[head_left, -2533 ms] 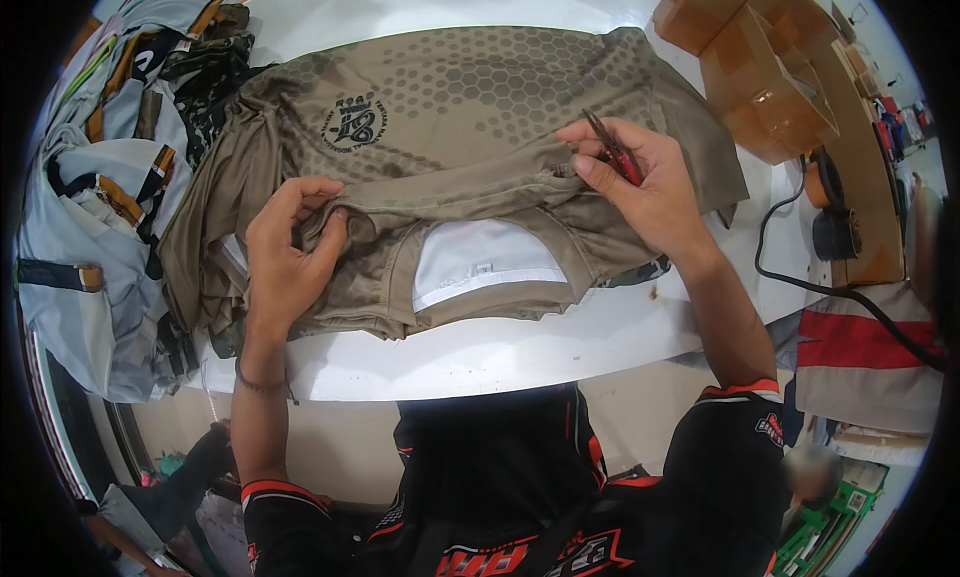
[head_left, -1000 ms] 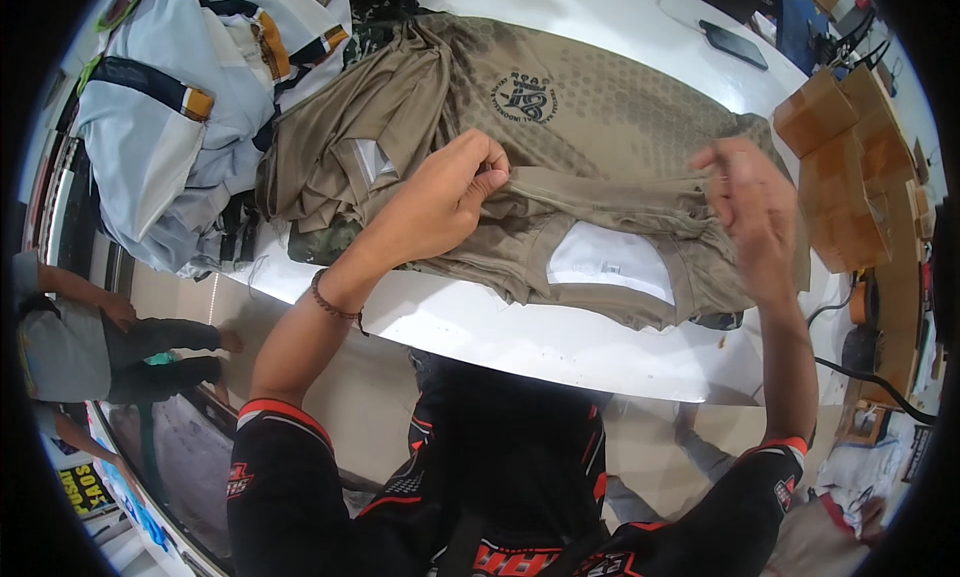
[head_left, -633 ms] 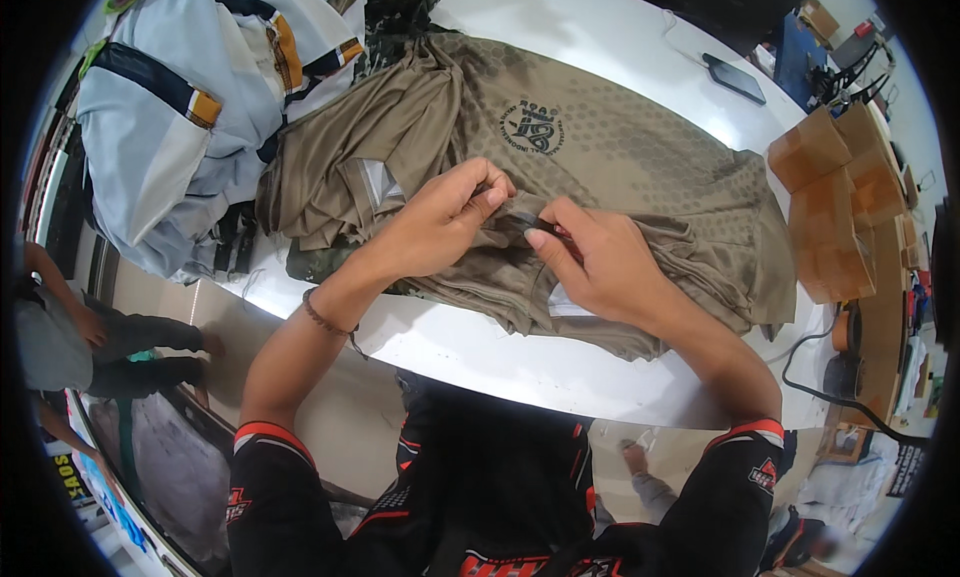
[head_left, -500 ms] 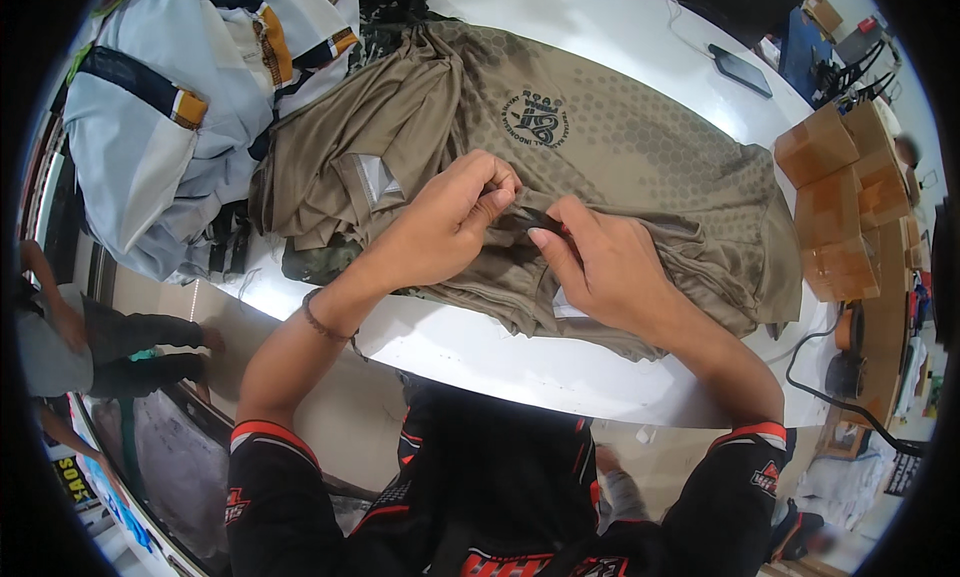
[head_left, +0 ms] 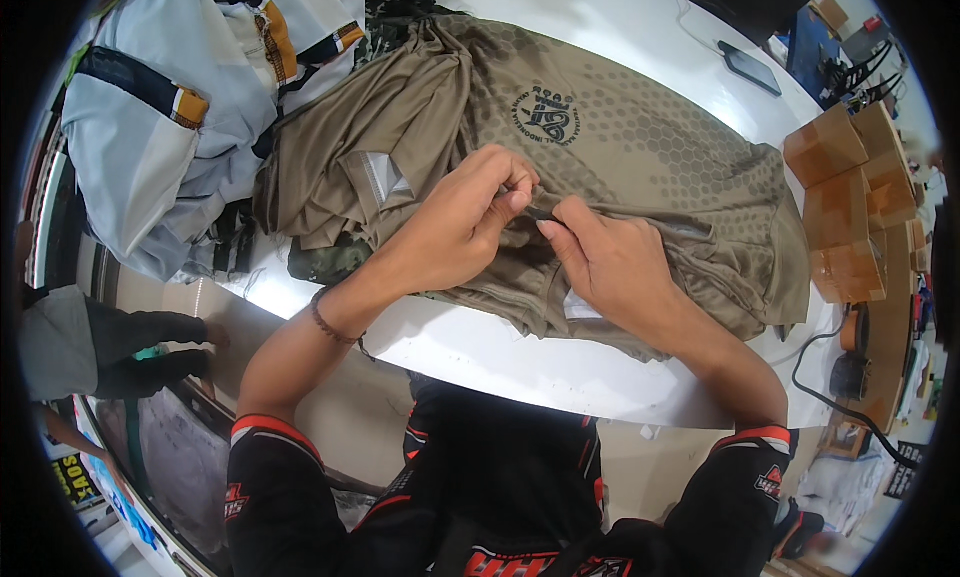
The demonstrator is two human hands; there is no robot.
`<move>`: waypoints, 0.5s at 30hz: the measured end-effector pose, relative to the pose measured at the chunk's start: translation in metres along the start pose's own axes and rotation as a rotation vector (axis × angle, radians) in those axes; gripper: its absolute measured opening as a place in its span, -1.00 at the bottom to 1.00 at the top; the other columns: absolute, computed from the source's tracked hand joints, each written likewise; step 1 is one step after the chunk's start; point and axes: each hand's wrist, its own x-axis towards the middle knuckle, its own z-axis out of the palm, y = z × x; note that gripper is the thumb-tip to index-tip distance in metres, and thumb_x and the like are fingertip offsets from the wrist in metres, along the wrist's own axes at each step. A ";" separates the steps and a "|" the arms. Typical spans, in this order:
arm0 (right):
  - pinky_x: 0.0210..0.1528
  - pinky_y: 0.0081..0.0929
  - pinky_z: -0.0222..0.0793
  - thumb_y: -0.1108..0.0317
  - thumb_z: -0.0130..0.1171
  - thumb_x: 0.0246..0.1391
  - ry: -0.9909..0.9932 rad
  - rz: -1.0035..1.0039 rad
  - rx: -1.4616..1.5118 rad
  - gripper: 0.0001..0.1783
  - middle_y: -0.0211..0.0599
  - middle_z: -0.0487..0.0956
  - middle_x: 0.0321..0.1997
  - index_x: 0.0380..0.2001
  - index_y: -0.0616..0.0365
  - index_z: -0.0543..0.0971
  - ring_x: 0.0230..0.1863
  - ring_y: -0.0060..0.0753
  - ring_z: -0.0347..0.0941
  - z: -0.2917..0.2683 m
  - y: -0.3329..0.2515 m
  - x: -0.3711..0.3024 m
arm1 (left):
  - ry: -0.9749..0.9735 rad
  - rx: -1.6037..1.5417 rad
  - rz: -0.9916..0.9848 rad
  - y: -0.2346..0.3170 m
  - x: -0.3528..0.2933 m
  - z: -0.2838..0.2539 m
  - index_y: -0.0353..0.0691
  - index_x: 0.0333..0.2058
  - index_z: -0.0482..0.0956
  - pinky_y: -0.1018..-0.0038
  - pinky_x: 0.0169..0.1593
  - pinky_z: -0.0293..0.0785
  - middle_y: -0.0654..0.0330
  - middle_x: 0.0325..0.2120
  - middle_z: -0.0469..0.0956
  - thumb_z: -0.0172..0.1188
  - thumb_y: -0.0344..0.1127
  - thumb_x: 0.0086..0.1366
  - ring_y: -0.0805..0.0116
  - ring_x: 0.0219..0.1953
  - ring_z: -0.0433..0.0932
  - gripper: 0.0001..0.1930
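My left hand (head_left: 462, 225) had its fingers pinched together on a fold of the olive-brown hexagon-patterned shirt (head_left: 665, 127), which lay across the white bench (head_left: 440, 349) before me. My right hand (head_left: 622, 269) had thumb and forefinger closed on a slim dark tool (head_left: 543, 215), mostly hidden, its end close to my left fingertips. If it was sharp, I judged, a slip could nick cloth or skin, since bunched folds hid what lay beneath. The bench's curved near edge ran just below the shirt, so a tug toward me could drag fabric over it. On the left, pale garments (head_left: 150, 167) crowded the shirt; on the right stood cardboard boxes (head_left: 838, 202); the best room lay on the far side, short of the phone (head_left: 750, 69)
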 end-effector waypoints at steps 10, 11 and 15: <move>-0.52 -0.42 0.23 0.22 0.22 0.38 0.110 0.099 0.244 -0.76 -0.29 0.47 -0.60 -0.14 0.20 0.55 -0.64 -0.46 0.32 -0.070 -0.007 -0.005 | 0.471 -0.227 0.394 0.024 -0.025 -0.054 -0.23 -0.15 0.35 0.51 -0.11 0.51 0.07 -0.19 0.57 -0.05 -0.43 0.63 0.44 -0.27 0.53 -0.93; -0.51 -0.46 0.20 0.21 0.20 0.39 0.115 0.178 0.255 -0.74 -0.33 0.44 -0.59 -0.14 0.21 0.56 -0.61 -0.54 0.30 -0.083 -0.004 -0.009 | 0.476 -0.227 0.410 0.034 -0.038 -0.064 -0.23 -0.13 0.34 0.52 -0.12 0.51 0.06 -0.21 0.58 -0.04 -0.45 0.62 0.45 -0.29 0.53 -0.96; -0.50 -0.59 0.10 0.19 0.14 0.42 0.210 0.398 0.369 -0.73 -0.57 0.42 -0.55 -0.14 0.19 0.59 -0.55 -0.75 0.21 -0.123 0.039 -0.048 | 0.629 0.031 0.258 0.052 -0.065 -0.086 -0.32 -0.04 0.49 0.55 -0.18 0.49 0.10 -0.22 0.62 0.11 -0.44 0.56 0.48 -0.28 0.56 -0.90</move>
